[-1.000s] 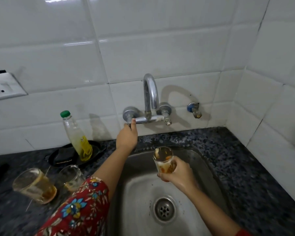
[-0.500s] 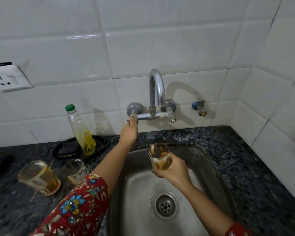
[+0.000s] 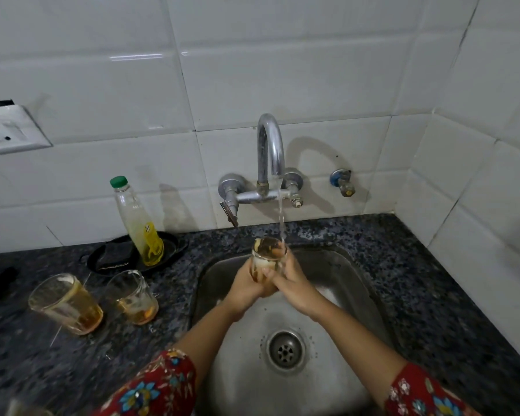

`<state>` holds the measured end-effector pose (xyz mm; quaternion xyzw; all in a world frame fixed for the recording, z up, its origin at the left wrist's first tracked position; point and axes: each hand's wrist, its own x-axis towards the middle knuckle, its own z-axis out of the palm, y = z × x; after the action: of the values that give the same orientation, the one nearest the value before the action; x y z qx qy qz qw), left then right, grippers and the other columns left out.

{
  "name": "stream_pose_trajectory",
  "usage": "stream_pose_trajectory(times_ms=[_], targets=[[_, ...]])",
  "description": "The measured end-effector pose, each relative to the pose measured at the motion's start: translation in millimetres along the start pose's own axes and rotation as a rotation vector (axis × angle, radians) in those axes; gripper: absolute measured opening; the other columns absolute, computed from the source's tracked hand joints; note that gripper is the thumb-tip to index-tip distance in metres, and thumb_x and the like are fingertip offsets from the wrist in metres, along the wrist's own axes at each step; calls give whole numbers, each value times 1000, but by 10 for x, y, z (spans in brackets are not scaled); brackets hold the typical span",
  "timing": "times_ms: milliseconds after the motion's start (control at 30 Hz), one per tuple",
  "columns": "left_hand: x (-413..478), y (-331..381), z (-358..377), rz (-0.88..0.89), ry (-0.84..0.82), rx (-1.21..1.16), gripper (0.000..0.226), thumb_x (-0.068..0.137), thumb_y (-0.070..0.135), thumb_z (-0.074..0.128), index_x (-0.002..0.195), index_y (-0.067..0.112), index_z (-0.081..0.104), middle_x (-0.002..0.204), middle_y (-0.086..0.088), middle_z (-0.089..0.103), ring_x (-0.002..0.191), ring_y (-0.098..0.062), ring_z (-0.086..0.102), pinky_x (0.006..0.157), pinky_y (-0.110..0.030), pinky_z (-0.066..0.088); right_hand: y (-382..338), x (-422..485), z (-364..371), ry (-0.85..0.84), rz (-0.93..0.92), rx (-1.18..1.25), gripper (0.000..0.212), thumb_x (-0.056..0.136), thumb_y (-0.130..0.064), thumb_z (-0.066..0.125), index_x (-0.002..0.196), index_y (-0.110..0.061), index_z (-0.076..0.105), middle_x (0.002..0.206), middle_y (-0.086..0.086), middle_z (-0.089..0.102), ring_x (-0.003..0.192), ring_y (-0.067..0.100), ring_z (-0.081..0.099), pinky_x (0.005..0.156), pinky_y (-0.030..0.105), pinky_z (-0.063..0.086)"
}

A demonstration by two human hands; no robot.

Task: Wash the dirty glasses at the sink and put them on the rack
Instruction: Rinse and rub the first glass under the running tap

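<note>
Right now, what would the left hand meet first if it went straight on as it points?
The left hand grips the glass; beyond it, probably the water stream, though depth is unclear.

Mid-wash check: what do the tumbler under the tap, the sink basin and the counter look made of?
Tumbler: clear glass, most likely; brownish residue shows through its wall.
Sink basin: stainless steel by its look, with a dull brushed sheen and soft reflections.
Counter: dark speckled stone, probably polished granite, though an imitation is possible.

Stained glass [image 3: 268,259] upright over sink [image 3: 353,267]; two dirty glasses [image 3: 65,303] [image 3: 134,297] on counter [image 3: 418,295].
</note>
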<state>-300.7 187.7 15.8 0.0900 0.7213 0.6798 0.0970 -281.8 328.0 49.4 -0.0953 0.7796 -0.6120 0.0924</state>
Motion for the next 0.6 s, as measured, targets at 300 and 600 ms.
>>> stream_pose_trajectory(times_ms=[300,600], targets=[[195,-26,-262,39,-45,242,61,62,-14,78,117,2,58,114,-14,67,107,-24,65,92,-35,52,41,99,-574,-201,-850,-1287,44,88,-10,45,128,-25,53,133,-7,56,135,11,38,107,40,27],[66,103,148,95,206,366,41,72,8,79,106,22,60,100,11,67,90,1,64,80,-16,51,-379,255,-293,-518,-153,-1361,22,94,-22,47,98,-7,62,102,13,64,92,30,62,66,33,41]])
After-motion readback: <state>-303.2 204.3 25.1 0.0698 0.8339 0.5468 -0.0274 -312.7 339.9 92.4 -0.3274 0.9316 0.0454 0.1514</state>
